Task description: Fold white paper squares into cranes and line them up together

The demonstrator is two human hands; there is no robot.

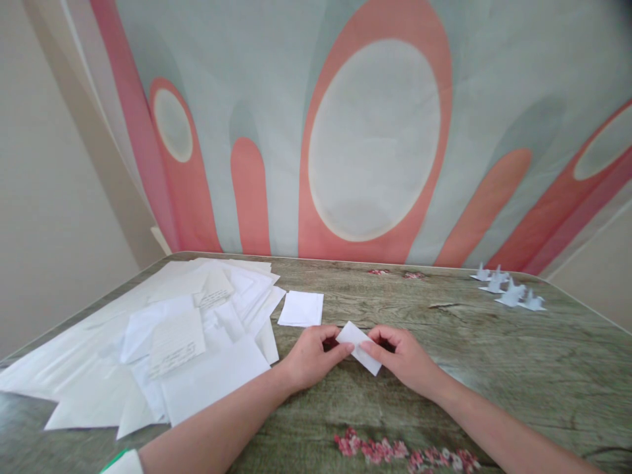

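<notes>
A small folded piece of white paper is held between my two hands, tilted, just above or on the tabletop; I cannot tell which. My left hand pinches its left corner, with the thumb on top and the fingers curled beneath. On the other side my right hand grips it the same way, thumb pressed on the upper face. Just beyond my left hand lies a small stack of square white paper. The fingertips under the folded paper are hidden.
A large spread pile of white sheets, some with writing, covers the table's left side. Several folded paper cranes stand at the far right. The wood-patterned table bears printed pink flowers. Behind it hangs a patterned backdrop.
</notes>
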